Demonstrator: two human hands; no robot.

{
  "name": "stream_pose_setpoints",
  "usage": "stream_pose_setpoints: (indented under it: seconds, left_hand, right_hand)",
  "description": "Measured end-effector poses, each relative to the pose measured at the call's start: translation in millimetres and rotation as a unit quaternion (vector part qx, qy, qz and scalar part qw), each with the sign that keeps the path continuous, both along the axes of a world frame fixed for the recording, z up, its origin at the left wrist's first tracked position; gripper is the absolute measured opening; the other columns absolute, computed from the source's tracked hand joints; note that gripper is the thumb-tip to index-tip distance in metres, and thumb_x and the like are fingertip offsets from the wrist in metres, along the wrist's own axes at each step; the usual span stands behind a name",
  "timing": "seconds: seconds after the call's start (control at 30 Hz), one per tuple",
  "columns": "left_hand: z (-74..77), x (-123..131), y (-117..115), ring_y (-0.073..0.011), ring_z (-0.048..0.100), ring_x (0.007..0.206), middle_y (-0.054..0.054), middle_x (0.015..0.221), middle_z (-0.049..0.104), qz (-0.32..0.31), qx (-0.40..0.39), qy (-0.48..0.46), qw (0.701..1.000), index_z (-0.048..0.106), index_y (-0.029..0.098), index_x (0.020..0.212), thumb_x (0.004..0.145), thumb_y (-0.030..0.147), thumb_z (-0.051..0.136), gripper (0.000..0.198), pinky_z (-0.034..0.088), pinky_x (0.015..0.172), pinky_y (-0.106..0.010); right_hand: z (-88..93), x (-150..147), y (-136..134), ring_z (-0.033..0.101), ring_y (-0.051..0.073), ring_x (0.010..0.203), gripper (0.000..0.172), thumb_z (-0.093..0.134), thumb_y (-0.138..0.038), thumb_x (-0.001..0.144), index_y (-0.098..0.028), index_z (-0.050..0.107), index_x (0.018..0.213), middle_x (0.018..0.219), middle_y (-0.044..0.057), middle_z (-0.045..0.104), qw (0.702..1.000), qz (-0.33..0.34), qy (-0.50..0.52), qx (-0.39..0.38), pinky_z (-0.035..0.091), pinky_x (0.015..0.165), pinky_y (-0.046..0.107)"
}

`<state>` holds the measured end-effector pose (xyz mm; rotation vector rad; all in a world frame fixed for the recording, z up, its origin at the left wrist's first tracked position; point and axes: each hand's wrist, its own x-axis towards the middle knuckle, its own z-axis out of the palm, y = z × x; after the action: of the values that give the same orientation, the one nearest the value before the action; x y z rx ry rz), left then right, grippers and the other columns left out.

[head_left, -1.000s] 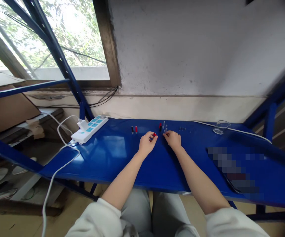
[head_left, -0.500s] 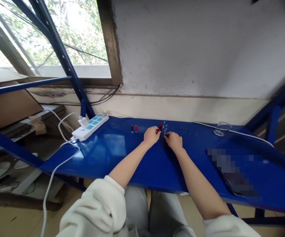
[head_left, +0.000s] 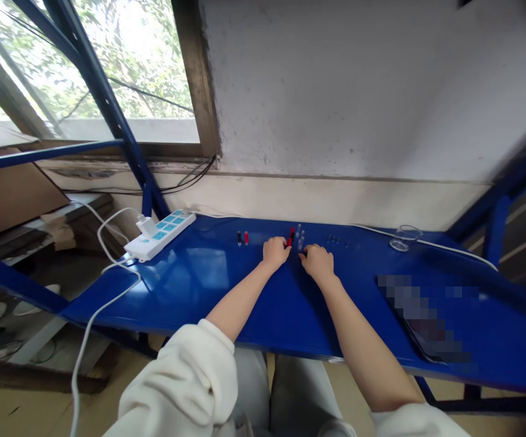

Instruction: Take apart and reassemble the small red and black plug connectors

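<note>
My left hand (head_left: 275,252) is closed at the fingertips on a small red cap (head_left: 289,241), beside other red and black caps (head_left: 291,230) standing on the blue table. My right hand (head_left: 319,262) is just to the right, its thumb and forefinger slightly apart, with nothing visible between them. Close to those fingertips, several small clear tubes (head_left: 300,243) stand upright. Farther left are two small upright pieces, one with a black top (head_left: 239,237) and one with a red top (head_left: 246,237).
Small clear parts (head_left: 333,239) lie right of the tubes. A clear cup (head_left: 399,245) stands at the back right, by a white cable. A dark flat item (head_left: 420,315), partly blurred out, lies at the right. A white power strip (head_left: 147,247) occupies the table's left end.
My right fingers have come away from the clear tubes and parted a little. My left hand stays at the red cap. The view has shifted slightly.
</note>
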<state>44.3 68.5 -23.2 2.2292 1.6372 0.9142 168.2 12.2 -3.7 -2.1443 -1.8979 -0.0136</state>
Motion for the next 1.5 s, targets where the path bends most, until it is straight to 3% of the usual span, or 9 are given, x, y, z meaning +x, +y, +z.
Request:
stream_pose_setpoints:
  seconds: [0.3, 0.47, 0.7, 0.87, 1.03, 1.17, 1.3, 1.4, 1.5]
  left_hand:
    - [2.9, -1, -5, -0.0247, 0.059, 0.077, -0.009, 0.073, 0.063, 0.008, 0.008, 0.014, 1.0, 0.063, 0.017, 0.073, 0.07, 0.032, 0.061, 0.015, 0.041, 0.073, -0.035]
    - [15.8, -26, -20, -0.0241, 0.059, 0.073, -0.01, 0.072, 0.062, -0.011, 0.004, -0.013, 1.0, 0.062, 0.017, 0.093, 0.076, 0.035, 0.052, 0.026, 0.043, 0.064, -0.031]
    - [30.4, -63, -56, -0.0209, 0.061, 0.078, -0.008, 0.087, 0.064, 0.073, -0.031, 0.067, 0.995, 0.043, 0.023, 0.122, 0.084, 0.032, 0.038, 0.039, 0.044, 0.068, -0.029]
    - [29.7, -77, -54, -0.024, 0.062, 0.077, -0.01, 0.088, 0.064, 0.152, -0.016, 0.08, 0.985, 0.016, 0.024, 0.138, 0.086, 0.033, 0.035, 0.056, 0.044, 0.067, -0.032]
    - [28.6, -80, -47, -0.0253, 0.063, 0.073, -0.013, 0.086, 0.064, 0.176, -0.033, 0.093, 0.979, 0.008, 0.023, 0.139, 0.085, 0.033, 0.036, 0.061, 0.044, 0.067, -0.034]
    - [24.8, -79, -43, -0.0258, 0.062, 0.073, -0.014, 0.087, 0.064, 0.174, -0.031, 0.086, 0.981, 0.014, 0.023, 0.139, 0.085, 0.031, 0.036, 0.058, 0.043, 0.066, -0.034]
    - [19.3, -79, -36, -0.025, 0.061, 0.077, -0.016, 0.099, 0.061, 0.168, 0.002, 0.039, 0.985, 0.038, 0.022, 0.127, 0.086, 0.026, 0.034, 0.042, 0.042, 0.067, -0.033]
    - [16.0, -80, -30, -0.0212, 0.06, 0.075, -0.012, 0.094, 0.062, 0.155, 0.018, -0.045, 0.987, 0.051, 0.021, 0.107, 0.084, 0.02, 0.037, 0.027, 0.042, 0.065, -0.03]
    - [16.0, -78, -28, -0.0128, 0.056, 0.059, -0.003, 0.073, 0.061, 0.083, 0.011, -0.203, 0.976, 0.051, 0.02, 0.094, 0.083, 0.017, 0.04, 0.016, 0.041, 0.058, -0.023]
  right_hand:
    - [4.3, -2, -3, 0.053, 0.027, 0.094, 0.024, 0.047, -0.029, 0.08, -0.015, 0.062, 0.093, 0.1, 0.015, 0.06, 1.0, 0.001, -0.004, -0.01, 0.038, 0.074, 0.039]
    - [7.5, -3, -4, 0.054, 0.026, 0.094, 0.023, 0.048, -0.028, 0.081, -0.014, 0.061, 0.093, 0.099, 0.015, 0.059, 1.0, -0.001, -0.005, -0.021, 0.037, 0.075, 0.037]
    - [10.0, -8, -7, 0.059, 0.02, 0.073, 0.024, 0.044, -0.033, 0.083, -0.016, 0.06, 0.078, 0.077, 0.01, 0.062, 0.999, 0.01, 0.037, -0.024, 0.036, 0.059, 0.027]
    - [7.1, -16, -11, 0.053, 0.014, 0.057, 0.03, 0.038, -0.037, 0.085, -0.018, 0.057, 0.071, 0.064, 0.004, 0.059, 0.986, 0.121, 0.106, 0.042, 0.03, 0.05, 0.023]
    - [4.1, -25, -12, 0.047, 0.011, 0.051, 0.031, 0.037, -0.037, 0.085, -0.018, 0.056, 0.068, 0.059, 0.002, 0.055, 0.954, 0.256, 0.139, 0.072, 0.029, 0.05, 0.023]
    - [2.8, -28, -11, 0.045, 0.011, 0.05, 0.032, 0.037, -0.036, 0.085, -0.018, 0.055, 0.067, 0.058, 0.001, 0.053, 0.946, 0.277, 0.152, 0.067, 0.028, 0.049, 0.023]
    - [2.8, -27, -11, 0.045, 0.011, 0.05, 0.031, 0.037, -0.037, 0.084, -0.018, 0.056, 0.067, 0.058, 0.001, 0.053, 0.944, 0.276, 0.167, 0.068, 0.028, 0.049, 0.023]
    - [1.9, -28, -11, 0.045, 0.011, 0.051, 0.032, 0.038, -0.039, 0.084, -0.019, 0.055, 0.067, 0.058, 0.001, 0.053, 0.941, 0.277, 0.183, 0.069, 0.029, 0.05, 0.023]
    - [-0.1, -29, -10, 0.046, 0.012, 0.051, 0.034, 0.036, -0.044, 0.084, -0.019, 0.054, 0.068, 0.058, 0.001, 0.053, 0.936, 0.265, 0.217, 0.08, 0.031, 0.051, 0.023]
